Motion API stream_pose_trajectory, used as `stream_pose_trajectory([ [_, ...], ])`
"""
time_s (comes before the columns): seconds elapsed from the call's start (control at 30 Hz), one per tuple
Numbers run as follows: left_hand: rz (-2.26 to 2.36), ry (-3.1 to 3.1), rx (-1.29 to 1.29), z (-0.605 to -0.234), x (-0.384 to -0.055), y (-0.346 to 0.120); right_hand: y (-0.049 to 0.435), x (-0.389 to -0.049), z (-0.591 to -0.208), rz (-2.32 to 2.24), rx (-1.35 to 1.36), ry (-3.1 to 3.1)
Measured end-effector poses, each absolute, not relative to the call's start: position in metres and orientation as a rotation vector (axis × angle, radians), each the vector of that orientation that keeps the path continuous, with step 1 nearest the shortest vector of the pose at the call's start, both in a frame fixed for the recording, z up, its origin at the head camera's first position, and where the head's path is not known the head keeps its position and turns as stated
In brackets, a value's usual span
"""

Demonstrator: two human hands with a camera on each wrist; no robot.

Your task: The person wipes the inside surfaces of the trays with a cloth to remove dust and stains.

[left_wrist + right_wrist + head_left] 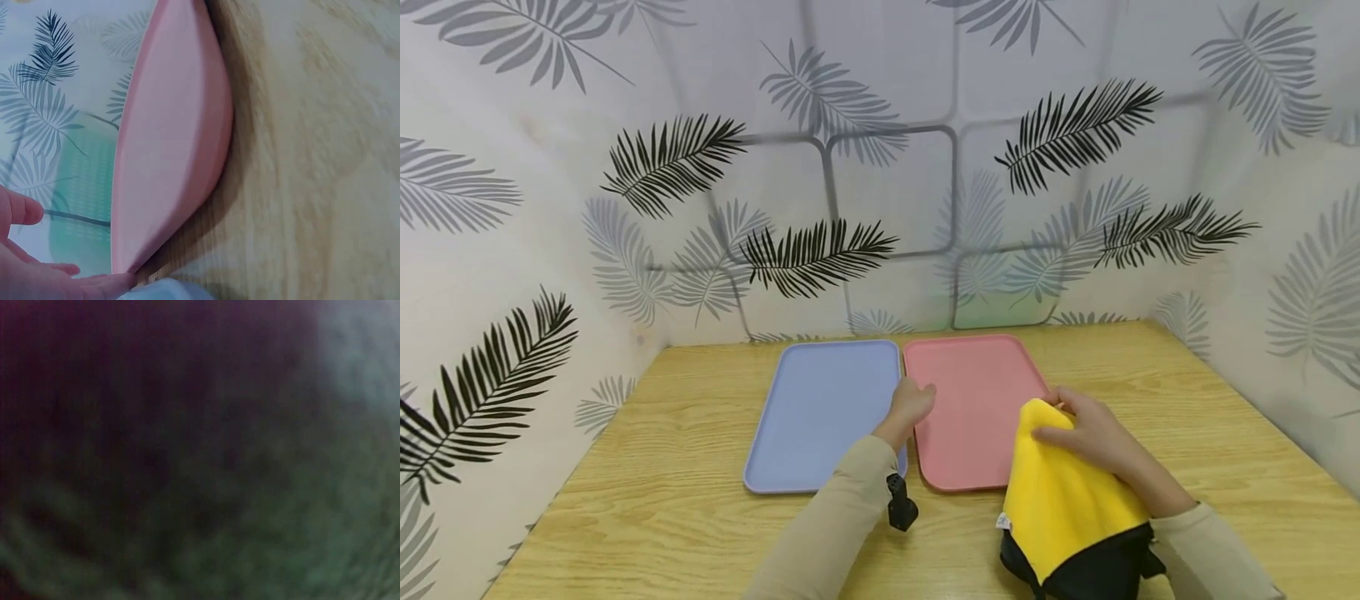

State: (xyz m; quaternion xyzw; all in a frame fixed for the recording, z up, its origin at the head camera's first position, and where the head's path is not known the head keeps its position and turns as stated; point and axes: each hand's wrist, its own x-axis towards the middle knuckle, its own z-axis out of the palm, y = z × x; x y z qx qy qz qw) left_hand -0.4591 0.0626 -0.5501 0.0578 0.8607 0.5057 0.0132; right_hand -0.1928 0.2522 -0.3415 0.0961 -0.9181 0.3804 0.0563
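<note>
A yellow and black cloth bag point(1052, 500) stands at the front right of the table, a small white tag at its side. My right hand point(1097, 437) grips the top of its yellow part, thumb in front and fingers behind. Over the seam between a blue tray point(827, 417) and a pink tray point(973, 408) is my left hand point(912, 406), holding nothing. In the left wrist view, the left fingers point(103, 284) are extended by the pink tray's corner; whether they press on it, I cannot tell. The right wrist view is dark and blurred.
Both trays lie side by side on a wooden table point(655, 467). Behind them hangs a pale curtain point(895, 183) with leaf prints. A black wrist device point(901, 504) sticks out from the left sleeve point(842, 508).
</note>
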Motion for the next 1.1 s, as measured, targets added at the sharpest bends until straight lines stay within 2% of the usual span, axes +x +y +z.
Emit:
stream_pose_trajectory([
  [0.17,1.545,2.748,0.196,-0.542,-0.447,0.062,0.256,-0.193,-0.345,1.131,0.268,-2.794],
  [0.2,1.534,2.767,0.199,-0.524,-0.426,0.061,0.258,-0.193,-0.346,1.124,0.265,-2.799],
  [0.4,1.569,2.917,0.310,-0.483,-0.381,0.051,0.274,-0.192,-0.346,1.047,0.195,-2.829],
  [0.43,1.592,2.901,0.340,-0.491,-0.390,0.050,0.279,-0.192,-0.345,1.024,0.180,-2.829],
  [0.7,1.611,2.904,0.285,-0.503,-0.394,0.048,0.321,-0.189,-0.340,0.890,0.119,-2.871],
  [0.87,1.617,2.886,0.379,-0.497,-0.387,0.042,0.343,-0.186,-0.343,0.841,0.040,-2.928],
  [1.1,1.603,2.937,0.374,-0.498,-0.392,0.039,0.364,-0.197,-0.348,0.722,0.021,-3.064],
])
